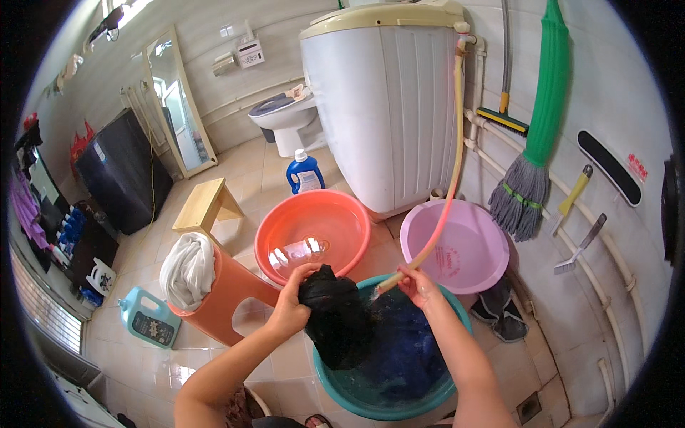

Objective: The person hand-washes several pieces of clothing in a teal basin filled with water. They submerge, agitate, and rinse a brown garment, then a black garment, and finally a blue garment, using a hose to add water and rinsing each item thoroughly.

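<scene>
My left hand (291,308) is closed on a bunched black garment (332,314), lifted over the left side of a teal basin (446,399). Between the fingers of my right hand (419,287) is the end of a yellow-and-pink hose (432,246). Water runs from its mouth toward the garment. Dark blue cloth (407,349) lies in the water of the basin. The hose comes down from a tap (462,41) beside the white washing machine (385,107).
Around the teal basin stand an orange basin (364,232) holding water, a pink basin (467,232) and an orange stool (221,307) with white cloth (188,271) on it. Detergent bottles (305,172), a wooden stool (203,203) and dark shoes (503,314) are on the tiled floor.
</scene>
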Demonstrator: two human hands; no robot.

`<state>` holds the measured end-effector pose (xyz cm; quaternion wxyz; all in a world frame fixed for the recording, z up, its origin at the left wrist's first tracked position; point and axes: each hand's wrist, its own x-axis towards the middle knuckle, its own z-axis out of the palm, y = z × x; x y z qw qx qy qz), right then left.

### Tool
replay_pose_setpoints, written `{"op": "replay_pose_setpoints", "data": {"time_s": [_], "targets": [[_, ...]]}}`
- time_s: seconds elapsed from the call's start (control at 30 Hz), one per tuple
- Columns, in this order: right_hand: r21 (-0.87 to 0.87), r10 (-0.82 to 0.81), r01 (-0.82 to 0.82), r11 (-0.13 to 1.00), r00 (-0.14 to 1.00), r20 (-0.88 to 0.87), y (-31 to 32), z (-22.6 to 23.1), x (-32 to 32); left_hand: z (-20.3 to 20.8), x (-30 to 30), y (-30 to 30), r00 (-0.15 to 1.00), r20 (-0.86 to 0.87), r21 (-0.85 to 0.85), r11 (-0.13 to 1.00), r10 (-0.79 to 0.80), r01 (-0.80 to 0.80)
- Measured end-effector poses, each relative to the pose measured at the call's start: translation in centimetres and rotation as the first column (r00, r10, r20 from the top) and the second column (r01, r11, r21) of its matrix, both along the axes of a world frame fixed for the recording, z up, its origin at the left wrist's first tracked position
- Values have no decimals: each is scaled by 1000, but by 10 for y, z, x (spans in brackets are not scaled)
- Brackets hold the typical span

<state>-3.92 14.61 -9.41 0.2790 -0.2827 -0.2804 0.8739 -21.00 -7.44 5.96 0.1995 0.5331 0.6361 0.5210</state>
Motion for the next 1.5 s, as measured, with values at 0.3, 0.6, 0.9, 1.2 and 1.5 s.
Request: {"op": "replay_pose_setpoints", "data": {"time_s": [0.3,0.6,0.9,1.2,1.5], "targets": [[63,-5,16,998,986,-169,-22,96,5,-13,15,26,982,-152,-135,986,-114,93],[141,-21,51,989,977,-211,-15,102,18,4,41,39,912,-410,-251,962,-6,-106],[181,-30,70,981,977,-212,-23,116,26,23,37,62,897,1,-388,827,442,-407],[198,-2,23,980,994,-106,-24,103,24,71,42,66,809,249,-367,825,533,-431],[212,-5,4,977,1000,4,-20,89,29,97,30,64,796,337,-224,864,503,-451]]}}
